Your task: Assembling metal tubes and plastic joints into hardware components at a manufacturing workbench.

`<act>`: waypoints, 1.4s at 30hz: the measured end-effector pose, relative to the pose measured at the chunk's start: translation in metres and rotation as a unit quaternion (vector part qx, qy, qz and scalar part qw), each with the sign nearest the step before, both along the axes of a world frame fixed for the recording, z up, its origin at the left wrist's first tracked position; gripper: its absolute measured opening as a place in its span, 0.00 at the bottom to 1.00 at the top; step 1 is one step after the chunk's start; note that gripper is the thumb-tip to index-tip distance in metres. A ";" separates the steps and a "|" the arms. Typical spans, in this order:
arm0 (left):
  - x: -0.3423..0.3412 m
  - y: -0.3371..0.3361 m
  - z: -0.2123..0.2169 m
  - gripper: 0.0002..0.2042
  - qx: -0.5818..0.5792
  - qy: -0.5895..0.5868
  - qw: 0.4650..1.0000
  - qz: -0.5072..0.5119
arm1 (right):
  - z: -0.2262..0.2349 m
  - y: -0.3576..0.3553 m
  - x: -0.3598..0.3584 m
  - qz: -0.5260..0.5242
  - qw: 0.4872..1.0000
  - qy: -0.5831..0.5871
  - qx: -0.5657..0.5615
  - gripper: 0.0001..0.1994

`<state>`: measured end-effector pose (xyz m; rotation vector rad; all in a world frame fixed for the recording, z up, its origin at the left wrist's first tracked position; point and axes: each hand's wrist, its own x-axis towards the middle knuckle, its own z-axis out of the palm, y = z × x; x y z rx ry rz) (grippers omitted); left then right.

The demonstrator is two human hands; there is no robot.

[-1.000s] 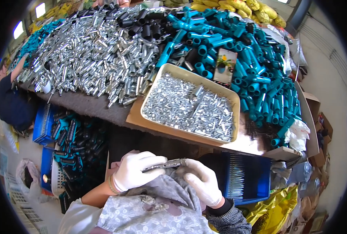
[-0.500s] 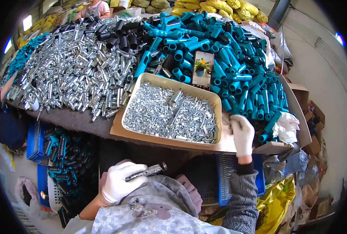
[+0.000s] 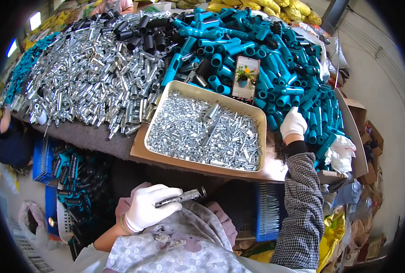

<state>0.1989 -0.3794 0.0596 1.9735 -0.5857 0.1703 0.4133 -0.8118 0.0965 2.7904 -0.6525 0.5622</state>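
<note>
My left hand (image 3: 151,208), in a white glove, is closed around a slim silver metal tube (image 3: 178,199) with slots in its side and a ring-like end pointing right. It holds the tube above my lap, in front of the table. My right hand (image 3: 293,124), also gloved in white, reaches to the near edge of the pile of teal tubes (image 3: 268,77). Its fingers are bent together against the tubes, and what they grip, if anything, is hidden. Left of that hand stands a cream tray (image 3: 262,136) full of small silver pins and bits.
A heap of silver metal tubes (image 3: 93,77) covers the table's left. A phone (image 3: 245,78) leans behind the tray. Small dark springs (image 3: 279,149) lie right of the tray. A blue crate (image 3: 268,214) stands under the table; crumpled white plastic (image 3: 341,154) lies at right.
My right hand has moved up and away from me, from beside the springs to the teal tubes. My left hand has shifted slightly right, still holding the silver tube.
</note>
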 end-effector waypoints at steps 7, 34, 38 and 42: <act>0.007 0.017 0.007 0.15 -0.011 0.028 1.000 -0.004 | 0.049 0.018 -0.056 -0.032 0.994 -0.054 0.091 0.21; 0.012 0.018 -0.011 0.24 0.035 -0.010 0.979 -0.199 | -0.014 0.180 -0.198 0.329 0.537 0.381 0.677 0.22; 0.016 0.018 -0.017 0.25 0.080 0.000 0.979 -0.187 | 0.000 0.194 -0.205 0.439 0.662 0.302 0.527 0.25; 0.015 0.011 -0.013 0.29 0.069 -0.041 0.974 -0.210 | -0.005 0.190 -0.201 0.392 0.582 0.339 0.626 0.30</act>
